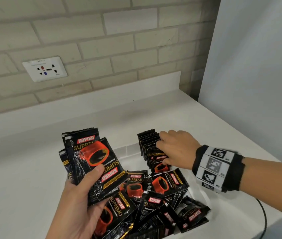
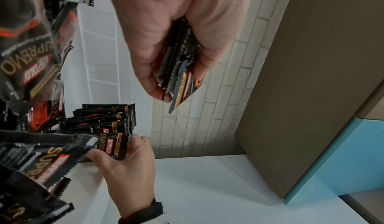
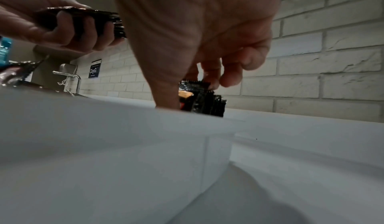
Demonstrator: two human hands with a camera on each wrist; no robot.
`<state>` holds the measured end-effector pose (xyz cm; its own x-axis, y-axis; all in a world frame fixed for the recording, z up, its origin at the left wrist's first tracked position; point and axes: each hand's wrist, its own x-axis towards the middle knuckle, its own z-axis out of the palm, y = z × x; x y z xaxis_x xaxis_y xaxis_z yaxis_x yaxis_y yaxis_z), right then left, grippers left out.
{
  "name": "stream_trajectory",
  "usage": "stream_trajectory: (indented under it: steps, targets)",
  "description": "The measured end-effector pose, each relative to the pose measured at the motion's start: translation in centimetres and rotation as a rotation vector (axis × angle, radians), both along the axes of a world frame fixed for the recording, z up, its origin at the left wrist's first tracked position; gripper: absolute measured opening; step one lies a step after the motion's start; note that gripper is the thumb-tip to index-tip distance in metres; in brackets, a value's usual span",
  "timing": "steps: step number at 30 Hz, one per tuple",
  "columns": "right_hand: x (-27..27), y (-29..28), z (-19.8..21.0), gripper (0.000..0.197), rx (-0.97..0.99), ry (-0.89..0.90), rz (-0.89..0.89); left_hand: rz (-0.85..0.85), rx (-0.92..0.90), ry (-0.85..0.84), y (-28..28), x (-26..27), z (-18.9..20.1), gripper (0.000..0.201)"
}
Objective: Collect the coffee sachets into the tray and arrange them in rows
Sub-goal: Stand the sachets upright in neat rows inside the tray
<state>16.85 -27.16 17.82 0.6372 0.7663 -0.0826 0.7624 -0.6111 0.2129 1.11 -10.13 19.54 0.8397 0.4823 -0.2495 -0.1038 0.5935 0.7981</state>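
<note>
In the head view my left hand (image 1: 88, 178) grips a fanned bunch of black Kopiko coffee sachets (image 1: 92, 152), thumb on top, raised over the white tray (image 1: 126, 150). A row of upright sachets (image 1: 148, 144) stands at the tray's far side. My right hand (image 1: 165, 152) is on that row. In the left wrist view its thumb and fingers (image 2: 137, 141) pinch the front sachet (image 2: 116, 145). A loose pile of sachets (image 1: 159, 192) fills the near part of the tray. In the right wrist view, the row (image 3: 204, 101) shows behind the tray wall (image 3: 124, 145).
The tray sits on a white counter (image 1: 25, 161) against a brick wall with a socket plate (image 1: 44, 69). A grey panel (image 1: 257, 66) bounds the counter on the right. A black cable (image 1: 264, 214) hangs by my right forearm. A tap (image 3: 70, 78) stands far left.
</note>
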Motion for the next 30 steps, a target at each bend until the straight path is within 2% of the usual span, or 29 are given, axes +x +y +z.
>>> stream_trajectory:
  steps: [1,3,5,8,10,11,12,14,16,19,22,23,25,30]
  targets:
    - [0.0,0.1,0.0,0.039,0.006,-0.004,0.003,0.002,0.004,0.013,0.0,0.0,-0.1,0.071]
    - [-0.1,0.1,0.2,0.045,0.036,0.01,-0.01,-0.014,-0.01,0.015,-0.1,0.2,0.0,0.049]
    - [-0.1,-0.2,0.6,0.05,0.102,0.042,-0.052,-0.044,-0.02,0.04,-0.2,0.3,0.0,0.039]
    - [-0.3,-1.0,1.9,0.055,0.203,0.11,-0.142,-0.069,-0.046,0.048,-0.3,0.2,0.0,0.043]
    - [-0.7,-1.8,3.2,0.053,0.299,0.172,-0.208,-0.083,-0.044,0.083,-0.5,0.3,0.0,0.063]
    - [-0.9,-2.2,3.7,0.05,0.359,0.206,-0.23,-0.091,-0.042,0.09,-0.6,0.4,0.0,0.062]
    - [-1.2,-2.4,4.2,0.045,0.424,0.242,-0.241,-0.11,-0.039,0.088,-0.9,0.5,0.0,0.054]
    - [-1.9,-2.5,4.9,0.035,0.584,0.366,-0.241,-0.171,-0.03,0.092,-1.4,0.8,0.0,0.042]
    - [-2.9,-2.0,5.5,0.031,0.727,0.575,-0.231,-0.226,-0.003,0.092,-1.9,1.0,-0.1,0.035]
    - [-4.2,-0.6,5.7,0.034,0.78,0.831,-0.203,-0.285,0.03,0.07,-2.9,1.2,-0.1,0.03]
    - [-4.9,0.5,4.8,0.03,0.801,0.959,-0.196,-0.335,0.044,0.038,-3.5,1.1,0.3,0.022]
    - [-5.1,0.7,4.4,0.025,0.823,0.989,-0.203,-0.347,0.039,0.038,-3.6,1.0,0.4,0.023]
    - [-5.4,0.7,4.0,0.02,0.882,1.055,-0.231,-0.352,0.014,0.042,-3.6,0.8,0.3,0.039]
    - [-5.5,0.0,3.8,0.019,0.964,1.243,-0.299,-0.368,-0.035,0.031,-3.7,0.6,0.4,0.034]
